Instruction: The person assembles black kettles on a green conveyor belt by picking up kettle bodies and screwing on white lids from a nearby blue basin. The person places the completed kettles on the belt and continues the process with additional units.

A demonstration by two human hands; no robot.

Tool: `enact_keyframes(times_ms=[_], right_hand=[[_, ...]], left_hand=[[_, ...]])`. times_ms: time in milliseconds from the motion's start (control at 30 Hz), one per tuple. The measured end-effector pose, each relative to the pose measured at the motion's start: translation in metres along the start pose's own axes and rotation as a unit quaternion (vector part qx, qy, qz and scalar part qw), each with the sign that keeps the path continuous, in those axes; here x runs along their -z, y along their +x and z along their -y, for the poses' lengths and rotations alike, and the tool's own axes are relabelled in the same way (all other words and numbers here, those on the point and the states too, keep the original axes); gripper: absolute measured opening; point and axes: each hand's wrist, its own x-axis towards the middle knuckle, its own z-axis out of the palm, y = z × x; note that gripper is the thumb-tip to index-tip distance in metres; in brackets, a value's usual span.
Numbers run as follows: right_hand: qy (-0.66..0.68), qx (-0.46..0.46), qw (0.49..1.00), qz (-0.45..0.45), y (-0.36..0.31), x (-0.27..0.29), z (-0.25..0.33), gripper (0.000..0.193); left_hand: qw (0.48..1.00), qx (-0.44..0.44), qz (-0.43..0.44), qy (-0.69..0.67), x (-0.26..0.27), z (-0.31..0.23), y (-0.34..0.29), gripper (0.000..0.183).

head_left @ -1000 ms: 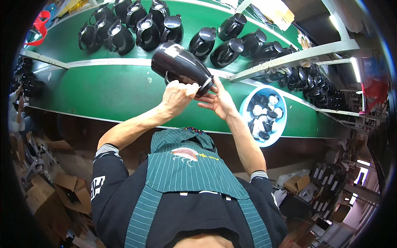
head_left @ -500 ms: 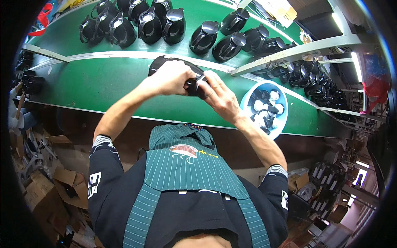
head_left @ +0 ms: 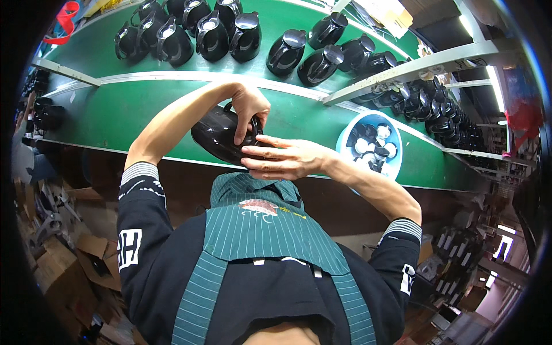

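Jug [head_left: 215, 135] lies tilted; left hand [head_left: 251, 108] bends fingers over its end; right hand [head_left: 294, 159], fingers slightly spread against it, should brace it steadily.

A glossy black jug [head_left: 215, 138], smooth and round-bellied, is held tipped on its side just left of the frame's centre, in the upper half. Its broad end points left; pale reflections streak its flank; its right end is partly hidden.

Far off to my left I see a red strip [head_left: 69, 25] — nearer, an open cardboard box [head_left: 92, 245] — and, rightward, a lit tube lamp [head_left: 495, 95].
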Motion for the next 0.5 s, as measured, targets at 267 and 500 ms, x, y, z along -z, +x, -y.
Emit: enact_keyframes(times_ms=[267, 500], right_hand=[[-0.047, -0.046, 0.996, 0.066, -0.008, 0.011, 0.002, 0.044], [0.142, -0.659, 0.727, -0.13, -0.011, 0.05, 0.017, 0.075]], left_hand=[[0.99, 0.058, -0.121, 0.036, -0.018, -0.006, -0.011, 0.032], [0.778, 0.146, -0.601, 0.108, -0.082, -0.029, 0.002, 0.026]])
